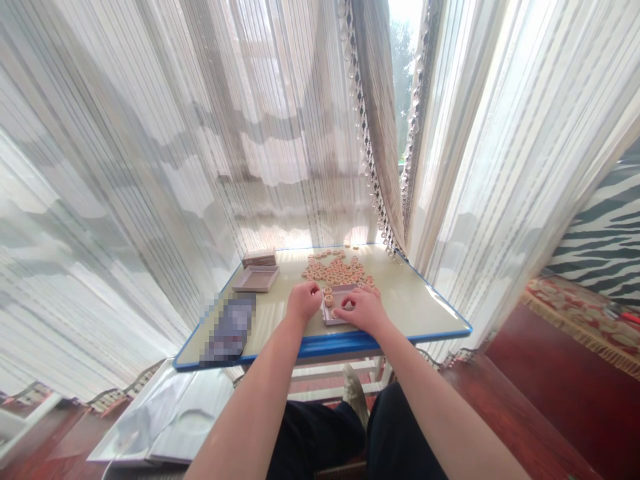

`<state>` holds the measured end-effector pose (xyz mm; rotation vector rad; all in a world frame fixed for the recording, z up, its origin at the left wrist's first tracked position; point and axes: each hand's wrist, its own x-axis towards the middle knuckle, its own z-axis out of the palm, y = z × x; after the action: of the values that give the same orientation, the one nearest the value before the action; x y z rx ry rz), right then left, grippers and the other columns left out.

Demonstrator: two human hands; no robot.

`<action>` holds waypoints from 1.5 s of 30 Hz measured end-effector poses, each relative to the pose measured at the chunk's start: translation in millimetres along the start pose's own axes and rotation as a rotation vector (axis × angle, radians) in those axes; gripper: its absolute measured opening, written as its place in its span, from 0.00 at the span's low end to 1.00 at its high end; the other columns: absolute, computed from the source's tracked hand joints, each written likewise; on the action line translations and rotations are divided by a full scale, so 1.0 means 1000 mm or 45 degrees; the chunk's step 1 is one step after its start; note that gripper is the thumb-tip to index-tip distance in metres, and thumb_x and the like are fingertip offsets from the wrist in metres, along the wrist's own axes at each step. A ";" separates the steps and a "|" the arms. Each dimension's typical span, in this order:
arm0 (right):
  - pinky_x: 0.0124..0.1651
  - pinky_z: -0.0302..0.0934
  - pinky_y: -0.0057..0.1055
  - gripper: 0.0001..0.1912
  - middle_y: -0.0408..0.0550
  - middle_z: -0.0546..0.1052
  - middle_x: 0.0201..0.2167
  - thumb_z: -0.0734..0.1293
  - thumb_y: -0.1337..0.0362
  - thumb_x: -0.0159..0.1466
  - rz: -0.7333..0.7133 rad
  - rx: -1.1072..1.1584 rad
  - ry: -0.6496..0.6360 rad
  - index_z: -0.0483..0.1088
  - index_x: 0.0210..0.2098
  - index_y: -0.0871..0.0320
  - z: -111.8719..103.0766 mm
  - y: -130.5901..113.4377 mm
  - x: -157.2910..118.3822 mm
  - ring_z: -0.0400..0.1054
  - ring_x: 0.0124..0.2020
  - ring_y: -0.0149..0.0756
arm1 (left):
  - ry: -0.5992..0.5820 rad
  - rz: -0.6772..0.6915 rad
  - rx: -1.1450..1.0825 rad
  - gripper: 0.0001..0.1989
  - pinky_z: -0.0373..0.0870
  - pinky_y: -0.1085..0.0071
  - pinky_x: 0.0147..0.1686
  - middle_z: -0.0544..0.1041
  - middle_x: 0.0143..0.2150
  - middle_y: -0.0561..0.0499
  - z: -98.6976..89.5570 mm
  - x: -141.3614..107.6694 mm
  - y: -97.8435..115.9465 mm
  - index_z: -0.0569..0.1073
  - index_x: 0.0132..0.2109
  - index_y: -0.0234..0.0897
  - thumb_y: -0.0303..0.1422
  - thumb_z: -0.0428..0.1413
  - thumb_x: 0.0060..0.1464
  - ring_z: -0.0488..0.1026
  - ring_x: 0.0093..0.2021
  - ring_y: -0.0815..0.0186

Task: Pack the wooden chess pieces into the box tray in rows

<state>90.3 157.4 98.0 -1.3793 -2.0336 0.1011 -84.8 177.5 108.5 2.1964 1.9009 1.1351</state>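
Arching over a shallow, pale-mauve rectangular box (341, 294), the right hand (366, 309) holds thumb and fingers partly apart; from where I stand, I can't tell whether they grip anything. The left hand (303, 300) curls loosely at the box's left edge, fingertips hidden. Round tan discs (329, 301) sit inside there; more spread behind. A light rim pinch should leave neighbours undisturbed.
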 end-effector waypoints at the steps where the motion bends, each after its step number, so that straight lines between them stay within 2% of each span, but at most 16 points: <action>1: 0.47 0.48 0.40 0.14 0.44 0.70 0.24 0.67 0.48 0.47 0.012 0.009 -0.021 0.73 0.22 0.52 0.000 0.000 0.001 0.60 0.38 0.40 | 0.008 0.008 -0.006 0.09 0.56 0.75 0.26 0.70 0.20 0.53 0.001 0.000 -0.001 0.70 0.23 0.36 0.28 0.46 0.42 0.63 0.24 0.70; 6: 0.44 0.50 0.34 0.11 0.43 0.70 0.23 0.68 0.51 0.47 0.038 0.086 -0.049 0.74 0.22 0.51 0.004 0.006 0.005 0.60 0.35 0.37 | 0.038 -0.020 -0.050 0.09 0.56 0.76 0.26 0.69 0.19 0.54 0.003 0.003 -0.004 0.70 0.22 0.35 0.28 0.46 0.41 0.62 0.23 0.71; 11: 0.43 0.49 0.32 0.06 0.42 0.71 0.24 0.66 0.58 0.51 0.030 0.125 0.055 0.75 0.25 0.49 0.010 0.013 0.006 0.60 0.34 0.35 | 0.058 -0.042 -0.030 0.09 0.56 0.75 0.26 0.69 0.20 0.53 0.006 0.005 -0.008 0.70 0.22 0.35 0.27 0.46 0.41 0.63 0.23 0.71; 15: 0.46 0.48 0.33 0.09 0.43 0.72 0.25 0.66 0.55 0.52 0.048 0.098 0.147 0.74 0.23 0.51 0.009 0.011 0.004 0.61 0.35 0.36 | 0.083 -0.032 -0.017 0.09 0.55 0.75 0.27 0.70 0.20 0.53 0.007 0.006 -0.009 0.70 0.22 0.35 0.28 0.46 0.42 0.63 0.24 0.71; 20: 0.48 0.44 0.40 0.11 0.45 0.71 0.28 0.68 0.50 0.47 0.080 0.009 0.073 0.74 0.21 0.50 0.006 0.004 0.001 0.59 0.40 0.42 | 0.107 -0.043 -0.013 0.09 0.56 0.75 0.28 0.70 0.20 0.53 0.005 0.006 -0.008 0.70 0.22 0.36 0.28 0.46 0.42 0.63 0.24 0.70; 23: 0.49 0.44 0.42 0.10 0.44 0.71 0.29 0.68 0.50 0.47 0.091 0.031 0.041 0.75 0.23 0.48 0.006 0.005 0.002 0.59 0.41 0.43 | 0.108 -0.050 -0.006 0.09 0.56 0.74 0.27 0.71 0.20 0.53 0.004 0.005 -0.007 0.71 0.21 0.36 0.27 0.46 0.42 0.63 0.24 0.70; 27: 0.50 0.43 0.43 0.12 0.44 0.71 0.34 0.67 0.50 0.49 0.020 0.051 0.048 0.76 0.31 0.44 0.007 0.009 0.001 0.58 0.42 0.43 | 0.107 -0.079 -0.008 0.10 0.57 0.74 0.28 0.71 0.21 0.53 0.002 0.005 -0.006 0.71 0.22 0.35 0.28 0.47 0.43 0.64 0.25 0.70; 32: 0.50 0.44 0.43 0.12 0.46 0.70 0.35 0.68 0.50 0.48 0.078 0.033 0.099 0.75 0.29 0.48 0.007 0.010 -0.001 0.56 0.43 0.44 | 0.093 -0.090 -0.004 0.09 0.57 0.75 0.28 0.72 0.21 0.53 0.001 0.005 -0.005 0.71 0.22 0.36 0.28 0.47 0.43 0.65 0.25 0.69; 37: 0.50 0.43 0.42 0.08 0.45 0.69 0.33 0.68 0.53 0.49 0.086 0.045 0.040 0.75 0.24 0.47 0.005 0.008 0.000 0.56 0.43 0.43 | 0.106 -0.115 -0.019 0.09 0.57 0.75 0.28 0.71 0.21 0.53 0.003 0.006 -0.006 0.71 0.22 0.36 0.29 0.48 0.43 0.65 0.25 0.69; 45: 0.52 0.41 0.41 0.11 0.44 0.70 0.33 0.67 0.50 0.50 0.074 0.063 0.025 0.76 0.27 0.47 0.007 0.008 0.001 0.57 0.42 0.42 | 0.103 -0.070 -0.014 0.09 0.57 0.75 0.29 0.72 0.21 0.53 0.004 0.004 -0.009 0.70 0.22 0.36 0.27 0.47 0.43 0.65 0.25 0.70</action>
<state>92.4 163.6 89.7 -1.4036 -1.9622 0.1613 -90.4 185.2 103.9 2.1098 1.9674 1.2409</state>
